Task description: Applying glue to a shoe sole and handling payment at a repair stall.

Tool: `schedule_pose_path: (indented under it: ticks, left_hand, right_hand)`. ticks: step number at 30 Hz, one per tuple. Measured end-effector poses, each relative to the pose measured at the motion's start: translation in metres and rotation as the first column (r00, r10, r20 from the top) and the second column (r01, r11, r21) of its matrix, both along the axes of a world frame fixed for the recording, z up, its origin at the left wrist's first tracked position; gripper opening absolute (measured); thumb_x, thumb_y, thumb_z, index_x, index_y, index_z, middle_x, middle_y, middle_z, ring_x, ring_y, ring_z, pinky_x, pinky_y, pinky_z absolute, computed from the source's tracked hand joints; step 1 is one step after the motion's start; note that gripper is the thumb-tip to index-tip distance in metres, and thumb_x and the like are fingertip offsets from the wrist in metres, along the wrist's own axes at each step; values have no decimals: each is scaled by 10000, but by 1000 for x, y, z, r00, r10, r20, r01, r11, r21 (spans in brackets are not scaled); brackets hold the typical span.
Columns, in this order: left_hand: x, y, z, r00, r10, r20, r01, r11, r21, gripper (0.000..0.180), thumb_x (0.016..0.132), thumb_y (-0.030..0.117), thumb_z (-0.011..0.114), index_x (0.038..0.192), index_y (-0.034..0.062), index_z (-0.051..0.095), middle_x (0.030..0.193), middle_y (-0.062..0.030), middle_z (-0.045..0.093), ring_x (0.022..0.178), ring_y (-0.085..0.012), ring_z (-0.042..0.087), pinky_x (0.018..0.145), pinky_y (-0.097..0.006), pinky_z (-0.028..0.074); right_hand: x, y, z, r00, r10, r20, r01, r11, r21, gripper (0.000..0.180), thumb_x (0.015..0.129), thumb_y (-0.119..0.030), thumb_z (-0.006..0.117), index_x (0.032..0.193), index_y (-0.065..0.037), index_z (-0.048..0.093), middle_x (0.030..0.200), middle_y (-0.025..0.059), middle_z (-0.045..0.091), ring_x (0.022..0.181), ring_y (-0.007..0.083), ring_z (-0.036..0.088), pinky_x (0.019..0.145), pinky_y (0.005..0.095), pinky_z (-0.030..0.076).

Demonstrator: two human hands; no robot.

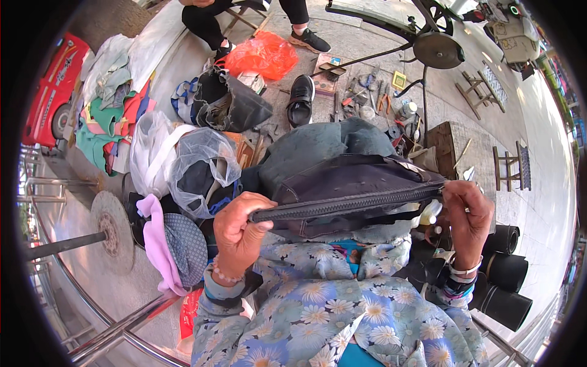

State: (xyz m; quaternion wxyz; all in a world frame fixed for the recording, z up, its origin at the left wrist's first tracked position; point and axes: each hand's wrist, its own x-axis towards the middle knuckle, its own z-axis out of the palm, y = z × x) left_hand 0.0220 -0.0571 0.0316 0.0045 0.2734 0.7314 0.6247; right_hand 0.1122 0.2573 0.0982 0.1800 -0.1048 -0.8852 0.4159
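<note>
A dark zippered bag (367, 174) lies across my lap, and its black zipper (354, 205) is stretched in a nearly straight line between my hands. My left hand (240, 231) pinches the zipper's left end between thumb and fingers. At the other end, my right hand (469, 211) grips the zipper with its fingers closed. The zipper teeth face up and look meshed along most of their length. Beneath and beyond the bag, a worn grey-green cloth (306, 147) covers my knees. The bag's inside is hidden.
Ahead lie a black shoe (300, 101), scattered hand tools (370, 95) and an orange plastic bag (263, 55). A black iron machine with a wheel (438, 50) stands far right, near folding stools (512, 169). Black rolls (506, 272) sit right. A seated person (208, 24) is opposite; metal railings (116, 339) run lower left.
</note>
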Motion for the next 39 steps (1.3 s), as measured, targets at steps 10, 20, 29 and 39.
schedule_pose_path:
  ticks: [10,20,29,39]
  left_hand:
    - [6,52,46,851,-297,-432,-135,672,-728,616,670,415,699,1085,2,508,1009,-135,563,933,-267,549,795,-403,388]
    - [11,-2,34,848,136,513,-91,990,-111,109,785,71,643,835,-16,601,696,50,547,661,-24,458,578,-205,386]
    - [-30,-65,14,642,233,731,-600,746,289,268,834,123,583,1060,-18,555,963,-82,627,815,-162,614,762,-287,494]
    - [-78,-181,-82,628,84,774,-723,432,539,322,845,203,584,1071,-20,532,1048,-152,594,912,-293,599,820,-437,494]
  right_hand:
    - [-9,11,-7,952,145,-270,-105,982,156,149,638,75,588,765,-2,580,621,85,565,620,271,584,614,318,472]
    - [-4,34,-37,956,-63,-288,-69,903,-425,220,883,-205,530,928,9,563,675,98,589,537,119,536,520,225,418]
    - [-8,50,-115,978,140,157,-29,830,-557,125,864,-116,544,906,-2,572,647,22,567,566,82,531,538,206,424]
    - [3,33,-149,920,241,310,-50,855,-515,99,849,-86,551,895,-7,590,686,-5,559,590,48,503,513,181,404]
